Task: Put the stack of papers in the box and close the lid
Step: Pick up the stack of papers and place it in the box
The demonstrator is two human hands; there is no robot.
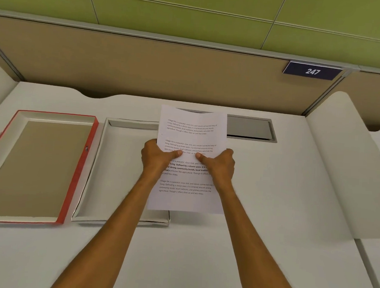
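Observation:
The stack of papers [191,132], white sheets with printed paragraphs, is held up above the desk at the centre of the head view. My left hand [156,158] grips its left edge and my right hand [220,164] grips its right edge, thumbs on the top sheet. Under and to the left of the papers lies the open white box [116,172], shallow, with nothing visible inside; the papers hide its right side. Further left the lid [38,168] lies upside down, red-edged with a tan inside.
A white desk [269,215] carries everything. A grey cable hatch [250,128] is set into it behind the papers. A beige partition with a dark sign reading 247 [312,71] stands at the back. A white divider panel [348,164] rises on the right.

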